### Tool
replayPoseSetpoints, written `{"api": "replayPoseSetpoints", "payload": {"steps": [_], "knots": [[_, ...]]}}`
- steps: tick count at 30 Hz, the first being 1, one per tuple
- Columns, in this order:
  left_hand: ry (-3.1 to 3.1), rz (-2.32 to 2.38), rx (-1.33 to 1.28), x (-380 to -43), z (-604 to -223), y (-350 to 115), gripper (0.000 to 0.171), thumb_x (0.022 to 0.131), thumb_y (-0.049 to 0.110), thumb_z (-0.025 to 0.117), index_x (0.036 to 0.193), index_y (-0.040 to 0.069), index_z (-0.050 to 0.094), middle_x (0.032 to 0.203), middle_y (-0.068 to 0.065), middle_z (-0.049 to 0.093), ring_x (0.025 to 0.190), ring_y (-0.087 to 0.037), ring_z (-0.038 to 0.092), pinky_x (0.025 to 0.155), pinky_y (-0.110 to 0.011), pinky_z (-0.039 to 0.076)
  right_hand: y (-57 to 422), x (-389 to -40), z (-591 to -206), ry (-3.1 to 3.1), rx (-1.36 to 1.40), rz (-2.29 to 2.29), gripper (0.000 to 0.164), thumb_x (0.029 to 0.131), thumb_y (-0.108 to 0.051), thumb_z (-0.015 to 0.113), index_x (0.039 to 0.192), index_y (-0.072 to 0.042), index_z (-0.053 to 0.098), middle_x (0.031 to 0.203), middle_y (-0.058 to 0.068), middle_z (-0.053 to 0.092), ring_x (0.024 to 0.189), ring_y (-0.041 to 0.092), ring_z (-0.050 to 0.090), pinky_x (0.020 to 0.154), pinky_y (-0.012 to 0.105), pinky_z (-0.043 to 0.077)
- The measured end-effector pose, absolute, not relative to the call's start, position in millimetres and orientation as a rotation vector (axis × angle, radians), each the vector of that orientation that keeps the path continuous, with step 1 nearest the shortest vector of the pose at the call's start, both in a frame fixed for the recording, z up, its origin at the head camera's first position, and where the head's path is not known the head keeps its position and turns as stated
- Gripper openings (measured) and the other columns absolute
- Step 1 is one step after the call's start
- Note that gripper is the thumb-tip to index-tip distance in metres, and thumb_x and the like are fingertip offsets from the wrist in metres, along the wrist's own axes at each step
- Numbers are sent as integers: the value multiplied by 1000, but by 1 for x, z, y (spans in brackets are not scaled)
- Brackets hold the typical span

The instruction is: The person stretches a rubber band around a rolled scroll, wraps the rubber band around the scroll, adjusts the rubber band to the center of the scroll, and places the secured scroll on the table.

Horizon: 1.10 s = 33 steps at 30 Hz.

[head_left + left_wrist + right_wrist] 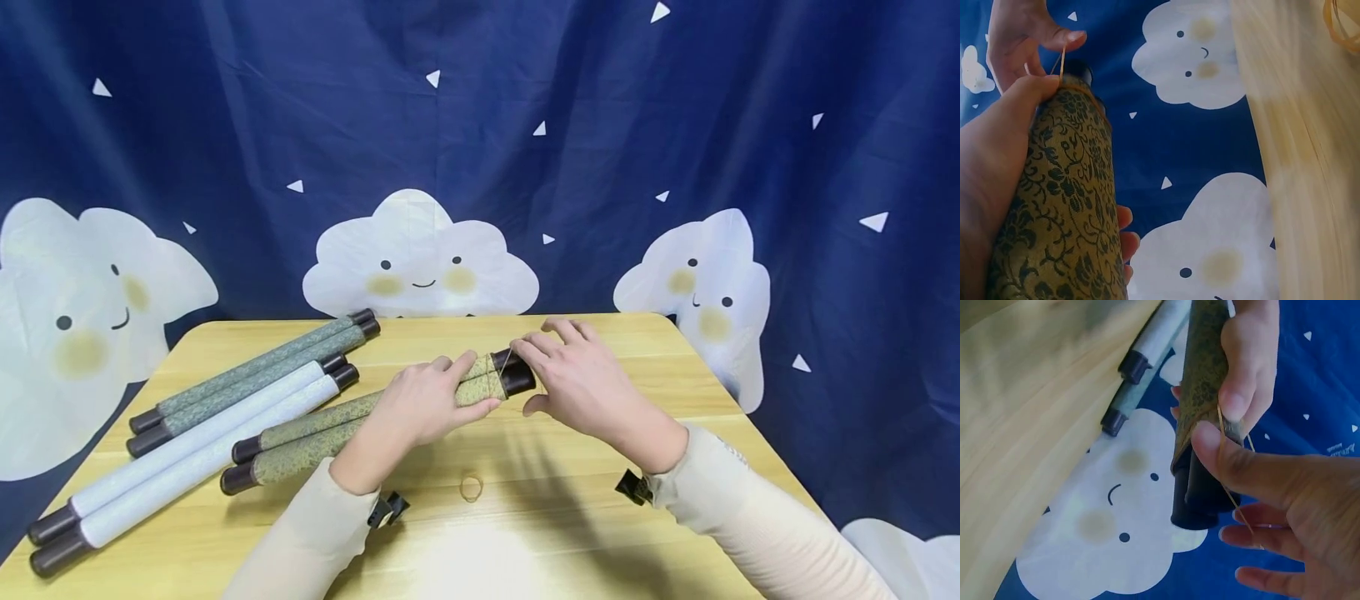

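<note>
My left hand (423, 404) grips a pair of olive-gold patterned scrolls (315, 443) with dark end knobs, thumb on the near side. The scrolls lie side by side, tilted, their far end raised towards the right. At that end my right hand (581, 379) has a thin rubber band (1235, 505) stretched over its fingers, beside the black knobs (1200, 494). In the left wrist view the band (1062, 62) runs taut from the left thumb. Another band appears to circle the patterned cloth near its edge. How the right fingertips hook the band is partly hidden.
On the table's left lie a pair of white scrolls (202, 446) and a pair of grey-green scrolls (262, 367), all with dark knobs. A loose rubber band (461, 488) rests on the wooden table (622, 517) near the front. A blue cloud-print curtain (480, 150) hangs behind.
</note>
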<state>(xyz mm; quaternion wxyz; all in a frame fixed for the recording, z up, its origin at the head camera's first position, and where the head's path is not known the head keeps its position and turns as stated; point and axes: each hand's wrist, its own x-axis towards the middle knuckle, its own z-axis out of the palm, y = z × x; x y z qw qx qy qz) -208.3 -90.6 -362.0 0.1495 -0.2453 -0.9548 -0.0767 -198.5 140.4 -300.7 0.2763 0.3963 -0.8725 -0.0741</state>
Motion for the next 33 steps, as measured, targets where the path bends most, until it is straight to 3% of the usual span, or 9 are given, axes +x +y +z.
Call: {"api": "replayPoseSetpoints", "payload": {"steps": [7, 15, 20, 26, 33], "knots": [[-2635, -197, -835, -205, -364, -97, 78, 87, 77, 41, 138, 19, 52, 101, -10, 66, 75, -29, 66, 66, -43, 56, 146, -203, -300, -2418, 1149, -171, 91, 54, -58, 87, 128, -11, 60, 120, 2, 65, 121, 34, 50, 101, 52, 39], [-2433, -194, -985, -207, -364, -105, 72, 85, 71, 54, 134, 17, 54, 91, -5, 65, 65, -22, 63, 59, -36, 54, 153, -209, -300, -2458, 1266, -14, 90, 57, -56, 88, 128, -11, 57, 119, 1, 64, 117, 28, 50, 94, 47, 45], [-2310, -230, -1114, -210, -364, -109, 76, 88, 73, 47, 133, 12, 57, 101, -8, 69, 76, -25, 68, 68, -39, 57, 159, -216, -302, -2401, 1365, 64, 81, 60, -48, 90, 126, -12, 59, 119, 0, 65, 119, 27, 49, 100, 47, 42], [-2099, -286, -1249, -214, -367, -108, 77, 93, 72, 33, 129, 8, 58, 97, -7, 68, 74, -23, 67, 68, -38, 57, 163, -227, -307, -2328, 1490, 163, 68, 68, -41, 88, 124, -14, 61, 119, -3, 65, 122, 26, 48, 102, 46, 40], [-2017, -320, -1344, -214, -369, -104, 75, 93, 70, 36, 128, 8, 59, 95, -5, 67, 73, -19, 64, 66, -35, 57, 160, -240, -316, -2270, 1639, 293, 57, 70, -20, 86, 121, -15, 63, 120, -7, 64, 122, 27, 49, 104, 44, 39]]}}
